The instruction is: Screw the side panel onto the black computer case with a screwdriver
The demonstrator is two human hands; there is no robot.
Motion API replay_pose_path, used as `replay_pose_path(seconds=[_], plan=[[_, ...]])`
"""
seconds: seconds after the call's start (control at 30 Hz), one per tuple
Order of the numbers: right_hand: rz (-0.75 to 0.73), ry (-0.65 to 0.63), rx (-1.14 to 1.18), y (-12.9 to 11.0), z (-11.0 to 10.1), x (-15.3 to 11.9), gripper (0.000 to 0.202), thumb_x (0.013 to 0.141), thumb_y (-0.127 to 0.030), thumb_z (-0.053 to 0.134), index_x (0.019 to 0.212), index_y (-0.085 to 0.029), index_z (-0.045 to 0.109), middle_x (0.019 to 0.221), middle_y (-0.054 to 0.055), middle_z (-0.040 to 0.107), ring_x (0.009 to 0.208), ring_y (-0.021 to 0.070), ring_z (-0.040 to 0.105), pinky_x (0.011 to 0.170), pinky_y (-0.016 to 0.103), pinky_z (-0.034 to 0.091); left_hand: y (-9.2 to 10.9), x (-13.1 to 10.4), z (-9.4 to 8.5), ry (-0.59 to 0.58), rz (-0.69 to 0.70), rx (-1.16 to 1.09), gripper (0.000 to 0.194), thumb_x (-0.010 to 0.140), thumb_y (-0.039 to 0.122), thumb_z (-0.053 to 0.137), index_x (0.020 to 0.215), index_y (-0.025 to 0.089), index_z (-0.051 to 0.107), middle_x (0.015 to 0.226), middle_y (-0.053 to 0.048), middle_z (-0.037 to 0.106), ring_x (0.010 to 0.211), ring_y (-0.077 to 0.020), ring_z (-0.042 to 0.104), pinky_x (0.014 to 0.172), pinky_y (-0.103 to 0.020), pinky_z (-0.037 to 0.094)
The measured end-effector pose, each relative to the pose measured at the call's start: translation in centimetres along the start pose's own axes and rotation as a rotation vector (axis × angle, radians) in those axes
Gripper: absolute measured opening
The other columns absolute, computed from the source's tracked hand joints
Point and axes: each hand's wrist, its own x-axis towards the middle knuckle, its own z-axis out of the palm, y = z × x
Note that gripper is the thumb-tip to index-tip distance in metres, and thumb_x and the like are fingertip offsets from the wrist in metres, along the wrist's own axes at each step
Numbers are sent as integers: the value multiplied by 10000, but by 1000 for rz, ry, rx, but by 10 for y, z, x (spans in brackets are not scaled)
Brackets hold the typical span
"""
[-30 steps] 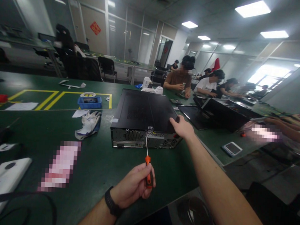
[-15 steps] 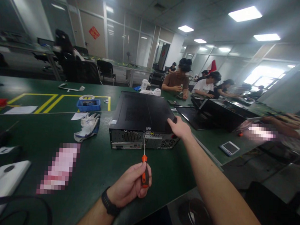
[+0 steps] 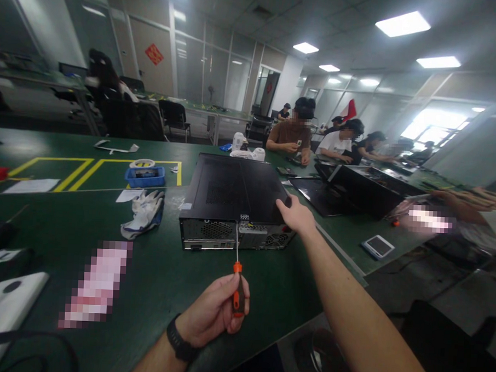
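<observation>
A black computer case (image 3: 239, 188) lies flat on the green table (image 3: 172, 309), its rear panel facing me. My left hand (image 3: 222, 305), with a dark watch at the wrist, is closed around an orange and black screwdriver (image 3: 238, 295). The screwdriver's shaft points away from me, and its tip meets the upper edge of the rear panel near the middle. At the case's right rear corner, my right hand (image 3: 296, 214) grips the edge, thumb on top and the other fingers partly hidden.
Left of the case are a work glove (image 3: 145, 211), a blue bin (image 3: 145, 177) and a white numbered object (image 3: 10, 312). An open computer case (image 3: 371, 188) and a small device with a screen (image 3: 378, 246) are on the right. Several people sit beyond.
The view has shifted slightly, so the scene sits a little lower and further left. Both hands keep their hold, and the screwdriver tip stays at the rear panel.
</observation>
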Motion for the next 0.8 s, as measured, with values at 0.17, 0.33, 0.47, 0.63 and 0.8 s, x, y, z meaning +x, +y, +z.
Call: replay_pose_path(seconds=[0.17,0.33,0.47,0.63,0.8], plan=[[-9,15,6,2,2,1,786,916,-738,344,1494,-209,400,1298,179,629,1169,348,620,966,442,453,-2,1,-4,6,-14,5,352,970,473,488,888,148,596,618,-17,645,358,-75,505,378,-183,338],[-12,28,9,3,4,1,766,921,-727,340,1487,-216,409,1282,178,639,1150,345,628,957,452,458,-1,-1,-4,14,-13,9,347,959,479,507,882,150,589,616,-14,648,349,-72,499,375,-183,343],[-1,45,0,2,4,-1,753,926,-716,343,1477,-211,427,1268,179,645,1143,351,630,949,454,462,-1,-1,-3,22,-20,8,342,961,470,509,884,146,589,629,-20,657,353,-75,513,377,-183,352],[6,45,-6,-2,0,-6,723,937,-690,341,1473,-214,435,1253,171,654,1137,346,633,942,449,467,-2,0,-3,25,-28,-3,353,962,476,508,877,142,587,632,-28,659,360,-80,526,380,-184,349],[12,41,-5,-3,-3,-9,709,936,-680,346,1464,-216,446,1259,165,652,1144,354,630,948,452,465,-3,0,-3,25,-30,-10,359,952,485,526,877,141,593,647,-30,663,364,-75,529,376,-177,358]])
